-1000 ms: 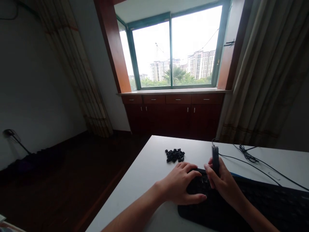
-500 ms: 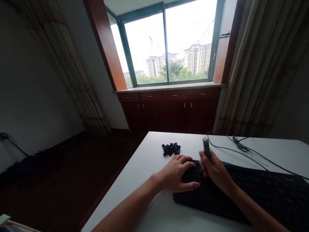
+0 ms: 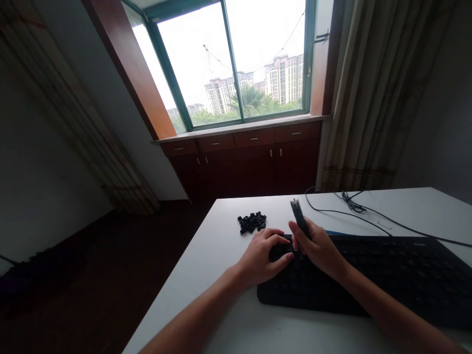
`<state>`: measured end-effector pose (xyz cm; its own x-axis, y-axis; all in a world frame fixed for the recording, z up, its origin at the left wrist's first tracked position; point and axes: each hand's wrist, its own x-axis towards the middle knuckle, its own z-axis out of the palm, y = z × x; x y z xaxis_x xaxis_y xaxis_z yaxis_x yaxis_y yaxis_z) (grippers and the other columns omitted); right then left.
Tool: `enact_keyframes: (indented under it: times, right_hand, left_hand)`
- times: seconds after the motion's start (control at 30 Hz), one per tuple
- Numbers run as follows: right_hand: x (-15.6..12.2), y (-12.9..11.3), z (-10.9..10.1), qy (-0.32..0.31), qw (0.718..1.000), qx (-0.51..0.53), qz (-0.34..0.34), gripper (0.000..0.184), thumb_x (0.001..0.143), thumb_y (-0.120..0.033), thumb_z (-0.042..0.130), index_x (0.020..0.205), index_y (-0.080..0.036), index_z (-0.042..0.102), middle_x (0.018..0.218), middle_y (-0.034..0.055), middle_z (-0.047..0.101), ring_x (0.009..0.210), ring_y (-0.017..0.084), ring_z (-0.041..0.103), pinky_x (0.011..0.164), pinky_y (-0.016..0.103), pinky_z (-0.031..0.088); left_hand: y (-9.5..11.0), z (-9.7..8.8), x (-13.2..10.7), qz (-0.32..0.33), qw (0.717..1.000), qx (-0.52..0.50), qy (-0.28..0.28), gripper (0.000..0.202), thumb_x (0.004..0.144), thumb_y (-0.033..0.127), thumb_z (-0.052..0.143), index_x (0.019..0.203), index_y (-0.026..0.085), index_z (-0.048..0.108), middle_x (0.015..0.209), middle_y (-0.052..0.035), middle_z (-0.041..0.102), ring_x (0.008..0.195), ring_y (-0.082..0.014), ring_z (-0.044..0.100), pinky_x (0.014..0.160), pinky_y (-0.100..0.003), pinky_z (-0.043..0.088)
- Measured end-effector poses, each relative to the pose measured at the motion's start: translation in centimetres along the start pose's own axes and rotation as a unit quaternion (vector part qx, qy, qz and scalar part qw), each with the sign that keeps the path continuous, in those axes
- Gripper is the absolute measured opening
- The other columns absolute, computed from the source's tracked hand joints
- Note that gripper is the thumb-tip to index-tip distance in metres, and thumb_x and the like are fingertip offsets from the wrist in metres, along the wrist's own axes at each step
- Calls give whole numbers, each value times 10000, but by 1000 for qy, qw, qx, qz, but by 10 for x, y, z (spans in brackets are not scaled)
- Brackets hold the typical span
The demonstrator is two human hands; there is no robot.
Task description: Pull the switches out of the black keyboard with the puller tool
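Observation:
My right hand (image 3: 311, 241) is wrapped round a black keycap puller (image 3: 299, 216), held tilted with its metal end up. Its lower end is partly hidden by my fingers, over the left part of a black keyboard (image 3: 368, 275). My left hand (image 3: 263, 255) rests on the keyboard's left edge, thumb and forefinger apart on either side of a thin wire near the puller's lower end. A pile of loose black keycaps (image 3: 252, 222) lies just beyond my left hand on the white table (image 3: 199, 275).
A bundled black cable (image 3: 352, 201) runs across the back right of the table. A thin bent wire (image 3: 384, 225) and a blue strip (image 3: 337, 232) lie behind the keyboard. Beyond the table stand a wooden cabinet (image 3: 239, 164) and a window.
My left thumb and forefinger have come closer together near the puller's lower end. The puller now tilts more to the left. The whole view has shifted and turned slightly.

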<state>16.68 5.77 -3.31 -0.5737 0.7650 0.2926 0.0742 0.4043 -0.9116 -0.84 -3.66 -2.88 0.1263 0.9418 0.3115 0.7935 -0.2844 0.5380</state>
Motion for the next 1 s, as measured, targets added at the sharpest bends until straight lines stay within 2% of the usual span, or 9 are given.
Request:
enact_keyframes:
  times: [0.2,0.33,0.43,0.57,0.7,0.77,1.0]
  right_hand:
    - [3,1,-1,-22,999,34,24,398,973,-604,482,864,-223,517,561,-54,538,516,138,495,558,278,414]
    - [2,0,-2,-10,999,32,25,404,967,-612,484,855,-225,507,578,-54,508,525,137,469,548,279,402]
    - [0,-2,-2,-6,999,31,17,402,967,-606,490,836,-227,506,575,-51,506,518,136,463,541,279,391]
    - [-2,-10,-1,8,999,48,10,405,972,-597,488,804,-229,482,553,-53,493,502,128,448,524,274,367]
    - [-6,-18,4,-42,996,82,10,402,983,-597,463,836,-224,485,547,-62,473,482,118,411,505,266,350]
    - [-7,-19,6,-60,995,77,6,399,983,-597,462,857,-220,499,564,-58,482,494,119,423,512,265,363]
    - [-7,-16,8,-36,998,48,2,412,978,-613,451,852,-223,498,591,-44,498,530,132,469,544,274,422]
  left_hand:
    - [-1,2,0,2,1000,-7,7,284,907,444,653,1127,270,699,1344,-80,609,1258,-287,552,1115,-495,413]
    - [-2,2,0,3,1000,-21,7,280,903,428,661,1137,277,691,1341,-66,605,1258,-282,546,1119,-482,402]
    - [-4,0,1,3,999,-48,-1,224,954,344,581,1146,281,679,1350,-47,601,1263,-263,540,1127,-460,385]
    - [-8,0,2,-4,996,-89,7,287,984,204,446,1171,275,651,1329,-27,618,1259,-238,538,1128,-433,379]
    - [-10,3,4,1,996,-88,10,318,966,136,418,1126,270,658,1303,-18,629,1232,-225,551,1108,-413,394]
    - [-9,4,5,13,997,-75,9,277,968,144,441,1093,261,658,1291,-25,633,1217,-225,559,1097,-411,402]
    - [-3,2,3,31,999,-34,9,145,986,273,527,1065,242,645,1281,-61,628,1204,-249,567,1085,-436,414]
